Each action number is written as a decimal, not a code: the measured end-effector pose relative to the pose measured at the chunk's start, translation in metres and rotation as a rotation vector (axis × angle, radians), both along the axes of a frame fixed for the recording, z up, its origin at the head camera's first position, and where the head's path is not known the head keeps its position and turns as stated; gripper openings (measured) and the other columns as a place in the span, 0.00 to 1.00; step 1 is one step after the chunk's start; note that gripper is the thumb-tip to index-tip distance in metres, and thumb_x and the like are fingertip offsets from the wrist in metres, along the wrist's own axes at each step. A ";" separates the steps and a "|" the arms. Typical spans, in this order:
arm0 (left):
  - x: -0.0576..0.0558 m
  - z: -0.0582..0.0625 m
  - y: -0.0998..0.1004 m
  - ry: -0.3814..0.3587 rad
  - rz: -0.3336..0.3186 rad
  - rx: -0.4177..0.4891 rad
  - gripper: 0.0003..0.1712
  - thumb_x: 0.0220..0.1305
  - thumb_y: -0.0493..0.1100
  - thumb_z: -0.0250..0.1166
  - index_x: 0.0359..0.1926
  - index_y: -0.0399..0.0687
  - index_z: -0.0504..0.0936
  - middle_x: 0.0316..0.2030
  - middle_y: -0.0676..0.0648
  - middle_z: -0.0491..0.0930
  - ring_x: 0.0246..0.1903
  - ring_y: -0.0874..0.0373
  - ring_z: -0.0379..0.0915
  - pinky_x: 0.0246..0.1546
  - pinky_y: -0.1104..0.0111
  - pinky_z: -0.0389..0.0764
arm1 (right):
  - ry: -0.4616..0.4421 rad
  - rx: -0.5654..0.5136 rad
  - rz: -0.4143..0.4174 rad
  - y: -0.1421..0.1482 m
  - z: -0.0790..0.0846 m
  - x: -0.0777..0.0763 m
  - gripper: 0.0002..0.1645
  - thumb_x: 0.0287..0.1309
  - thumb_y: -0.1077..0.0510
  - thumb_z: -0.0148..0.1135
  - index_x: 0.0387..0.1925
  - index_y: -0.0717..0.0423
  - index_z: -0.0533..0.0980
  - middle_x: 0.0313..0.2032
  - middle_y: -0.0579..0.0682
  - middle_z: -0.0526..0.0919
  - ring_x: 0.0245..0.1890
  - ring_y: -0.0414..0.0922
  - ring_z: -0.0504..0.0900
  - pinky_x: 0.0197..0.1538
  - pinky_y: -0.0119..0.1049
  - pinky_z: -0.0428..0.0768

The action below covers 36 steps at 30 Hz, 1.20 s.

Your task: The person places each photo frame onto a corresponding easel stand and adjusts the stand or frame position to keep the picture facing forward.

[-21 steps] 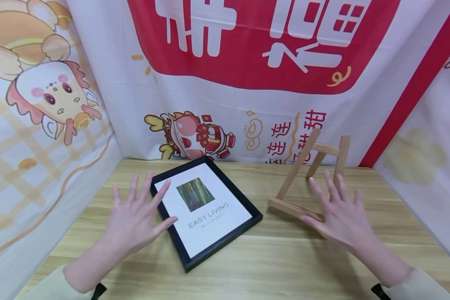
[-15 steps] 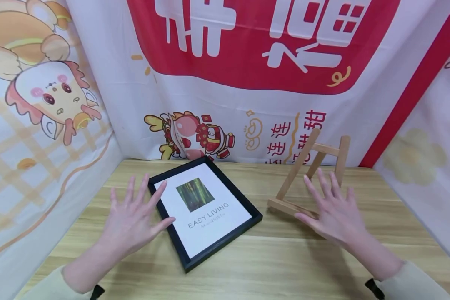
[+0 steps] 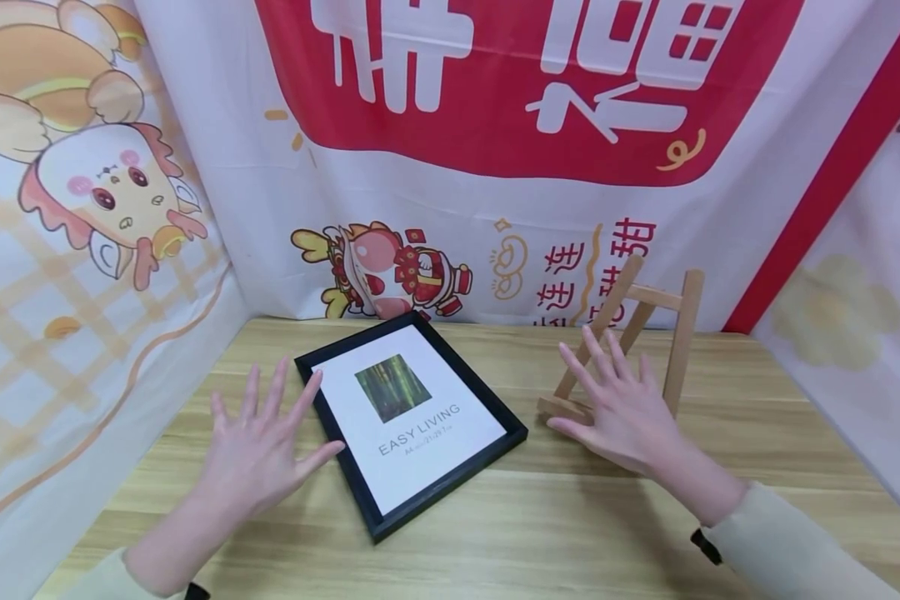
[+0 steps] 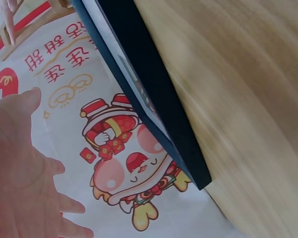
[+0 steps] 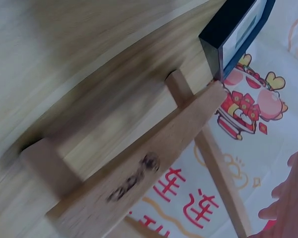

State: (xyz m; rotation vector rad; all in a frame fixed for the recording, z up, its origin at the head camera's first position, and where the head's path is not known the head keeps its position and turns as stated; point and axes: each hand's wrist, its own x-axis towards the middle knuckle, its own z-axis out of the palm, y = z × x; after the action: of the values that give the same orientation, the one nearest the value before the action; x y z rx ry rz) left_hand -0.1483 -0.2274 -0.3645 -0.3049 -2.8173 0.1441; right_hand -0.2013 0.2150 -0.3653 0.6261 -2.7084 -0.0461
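A black picture frame lies flat on the table, its white insert printed "EASY LIVING" under a small green picture. Over the table at its left side my left hand is spread, the index fingertip and thumb overlapping the frame's left edge in the head view. To the right stands a small wooden easel with a front ledge that bears dark lettering in the right wrist view. My right hand has its fingers spread in front of the easel, hiding part of its ledge and lower legs. Neither hand holds anything.
The wood-grain table ends at a white and red printed cloth hung behind it. Printed cloths also rise at the left and right sides. The easel stands close to the back cloth.
My right hand has moved left across the front of the easel. My left hand has shifted slightly left and down, off most of the frame. The frame and easel have stayed put.
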 end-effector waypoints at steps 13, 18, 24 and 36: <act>-0.001 -0.019 -0.005 -0.019 0.018 0.021 0.55 0.58 0.79 0.47 0.78 0.60 0.44 0.74 0.35 0.38 0.70 0.29 0.31 0.58 0.29 0.30 | -0.007 0.020 0.105 -0.050 -0.009 -0.023 0.58 0.53 0.18 0.45 0.77 0.44 0.48 0.76 0.57 0.37 0.73 0.60 0.37 0.65 0.69 0.52; -0.002 -0.028 -0.005 -0.046 0.031 0.042 0.55 0.59 0.80 0.46 0.78 0.59 0.41 0.74 0.35 0.36 0.70 0.29 0.29 0.58 0.29 0.27 | -0.067 0.027 0.115 -0.071 -0.014 -0.035 0.58 0.54 0.19 0.45 0.77 0.44 0.48 0.76 0.57 0.37 0.73 0.61 0.40 0.66 0.67 0.50; -0.005 -0.036 -0.001 -0.079 0.060 0.067 0.57 0.58 0.79 0.48 0.78 0.55 0.41 0.74 0.34 0.36 0.69 0.27 0.31 0.56 0.29 0.25 | -0.168 0.023 0.109 -0.089 -0.021 -0.052 0.58 0.55 0.19 0.43 0.77 0.43 0.44 0.76 0.56 0.36 0.73 0.60 0.43 0.68 0.65 0.49; -0.014 -0.064 0.000 -0.131 0.071 0.190 0.64 0.57 0.80 0.48 0.77 0.42 0.38 0.73 0.30 0.39 0.68 0.25 0.38 0.56 0.26 0.35 | -0.344 -0.020 0.082 -0.115 -0.044 -0.077 0.59 0.54 0.18 0.43 0.77 0.43 0.43 0.76 0.54 0.41 0.73 0.58 0.48 0.66 0.64 0.57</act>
State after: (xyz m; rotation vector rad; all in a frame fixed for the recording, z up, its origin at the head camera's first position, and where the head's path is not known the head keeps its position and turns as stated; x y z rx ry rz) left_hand -0.1623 -0.2276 -0.4284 -0.1769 -2.9437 -0.1330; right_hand -0.2778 0.1003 -0.4095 0.8034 -3.0024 0.1199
